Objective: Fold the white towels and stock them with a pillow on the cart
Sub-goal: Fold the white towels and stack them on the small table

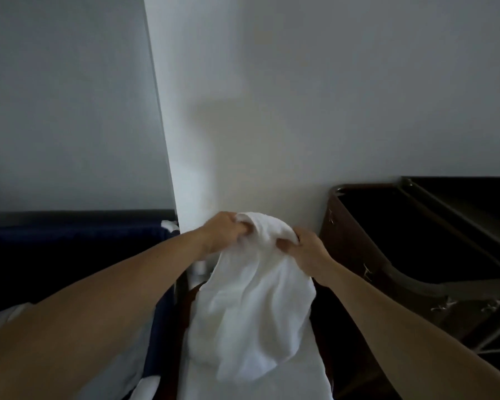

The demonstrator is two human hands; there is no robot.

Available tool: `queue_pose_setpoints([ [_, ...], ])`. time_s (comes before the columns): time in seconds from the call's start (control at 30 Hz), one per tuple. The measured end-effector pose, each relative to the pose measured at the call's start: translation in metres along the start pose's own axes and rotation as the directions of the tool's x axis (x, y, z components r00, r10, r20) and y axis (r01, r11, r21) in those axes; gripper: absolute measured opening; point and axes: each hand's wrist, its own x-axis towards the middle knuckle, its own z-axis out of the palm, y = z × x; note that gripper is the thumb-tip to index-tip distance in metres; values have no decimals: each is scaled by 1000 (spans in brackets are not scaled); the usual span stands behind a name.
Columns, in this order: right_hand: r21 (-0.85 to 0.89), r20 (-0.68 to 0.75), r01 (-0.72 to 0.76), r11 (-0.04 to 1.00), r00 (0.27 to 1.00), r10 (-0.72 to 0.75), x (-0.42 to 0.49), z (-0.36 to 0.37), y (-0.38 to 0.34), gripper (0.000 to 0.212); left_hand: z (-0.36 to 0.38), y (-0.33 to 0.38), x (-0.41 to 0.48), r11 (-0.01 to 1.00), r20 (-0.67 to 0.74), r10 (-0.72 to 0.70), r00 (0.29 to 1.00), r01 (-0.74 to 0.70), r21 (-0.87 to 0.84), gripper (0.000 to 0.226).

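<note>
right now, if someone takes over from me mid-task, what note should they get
Left hand grips the white towel at its top edge.
Right hand pinches the same edge close by.
The towel hangs bunched and unfolded over a white surface, between a navy bin and a brown-framed hamper.
Done: towel in hand.
Left: fold and stock it.

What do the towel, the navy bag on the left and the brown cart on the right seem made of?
Towel: soft matte cloth, probably cotton terry; it droops in loose creases from the left hand and right hand. Bag: navy fabric, matte, with a soft edge. Cart: brown panels, wood or laminate, slightly glossy; its tube frame looks like grey metal.
</note>
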Motion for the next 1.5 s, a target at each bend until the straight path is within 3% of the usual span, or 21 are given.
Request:
queue_pose_setpoints([
  [0.07, 152, 41, -30, 988, 999, 24, -1, 0, -3, 18, 4, -10, -7, 999, -40, -42, 998, 43, 31, 17],
  [0.17, 427, 82, -179, 887, 984, 159, -1, -7, -7, 29, -4, -25, -10, 951, -79, -45, 996, 67, 303, 23],
  [0.23, 473, 91, -210, 856, 978, 190, 1, -11, -4, 32, -13, -34, -11, 916, -138, -7, 990, 62, 397, 20],
  [0.3, 215, 61, -105, 971, 994, 94, 2, -10, 5, 41, -18, -41, -12, 910, -187, 37, 982, 44, 412, 17],
  [0.37, -99, 58, -66, 993, 996, 72, 4, -2, 20, 55, -14, -50, -12, 914, -143, 44, 989, 17, 404, 18],
  [0.43, -292, 77, -95, 952, 990, 122, 3, 7, 38, 53, -4, -64, -12, 925, -6, -1, 1000, 3, 380, 25],
  [0.5, -482, 173, -114, 869, 960, 222, -1, 18, 52, 40, 7, -82, -13, 916, 147, -86, 985, 20, 400, 47],
  [0.57, -626, 216, -106, 772, 928, 303, -8, 32, 62, 24, 14, -106, -13, 877, 212, -161, 964, 41, 478, 64],
  [0.63, -669, 186, -88, 738, 942, 280, -20, 51, 71, 52, 19, -136, -14, 872, 229, -245, 942, 111, 477, 72],
  [0.7, -617, 232, -49, 785, 942, 241, -36, 76, 80, 80, 25, -165, -16, 878, 279, -344, 896, 201, 435, 78],
  [0.77, -638, 379, 33, 769, 883, 277, -54, 104, 93, 106, 35, -192, -19, 864, 331, -421, 844, 263, 429, 81],
  [0.83, -734, 458, 138, 665, 824, 335, -69, 127, 112, 124, 45, -212, -23, 853, 372, -454, 810, 274, 444, 82],
  [0.93, -866, 399, 206, 456, 835, 380, -84, 152, 131, 135, 60, -234, -31, 854, 403, -468, 786, 285, 434, 84],
  [1.0, -898, 347, 214, 385, 881, 321, -85, 163, 132, 109, 66, -242, -36, 851, 396, -482, 782, 310, 423, 83],
  [1.03, -896, 323, 194, 400, 902, 286, -81, 164, 129, 82, 67, -245, -38, 846, 392, -493, 777, 323, 424, 81],
  [1.1, -823, 215, 45, 566, 947, 237, -64, 155, 120, 45, 65, -250, -40, 821, 383, -521, 762, 325, 470, 69],
  [1.17, -631, 110, -118, 767, 965, 239, -42, 132, 106, 42, 63, -256, -41, 804, 394, -533, 749, 303, 511, 43],
  [1.23, -468, 19, -187, 863, 975, 222, -23, 104, 90, 52, 66, -260, -41, 816, 423, -520, 742, 286, 503, 26],
  [1.3, -363, -43, -217, 906, 975, 217, -14, 79, 80, 63, 79, -259, -40, 834, 447, -521, 727, 323, 447, 35],
  [1.37, -329, -9, -240, 913, 968, 251, -9, 63, 79, 65, 100, -253, -37, 850, 454, -514, 727, 361, 384, 43],
  [1.5, -343, 74, -330, 880, 924, 375, -10, 57, 94, 42, 148, -246, -35, 881, 403, -463, 790, 360, 307, 61],
])
